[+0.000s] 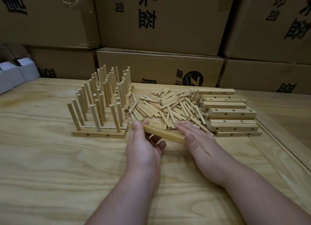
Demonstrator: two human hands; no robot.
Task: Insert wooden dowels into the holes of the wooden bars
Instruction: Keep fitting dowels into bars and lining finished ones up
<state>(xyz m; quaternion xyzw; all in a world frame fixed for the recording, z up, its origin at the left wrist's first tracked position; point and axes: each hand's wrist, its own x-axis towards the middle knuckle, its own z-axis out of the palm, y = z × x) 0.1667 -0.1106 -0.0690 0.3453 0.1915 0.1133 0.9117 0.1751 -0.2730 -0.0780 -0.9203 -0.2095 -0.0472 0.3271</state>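
My left hand [143, 145] grips a wooden bar [165, 135] that slants from upper left down to the right, just above the table. My right hand [196, 137] reaches forward with fingers stretched over the near edge of a loose pile of dowels [168, 106]; whether it holds a dowel is hidden. To the left stand several finished bars with upright dowels [101, 100], the nearest bar [98, 133] showing side holes. At the right lies a stack of bare bars [227, 111] with holes.
The wooden table [50, 165] has a raised edge strip [277, 145] running along its right side. Cardboard boxes [159, 19] are stacked behind the table. White cartons [15, 73] stand at the far left.
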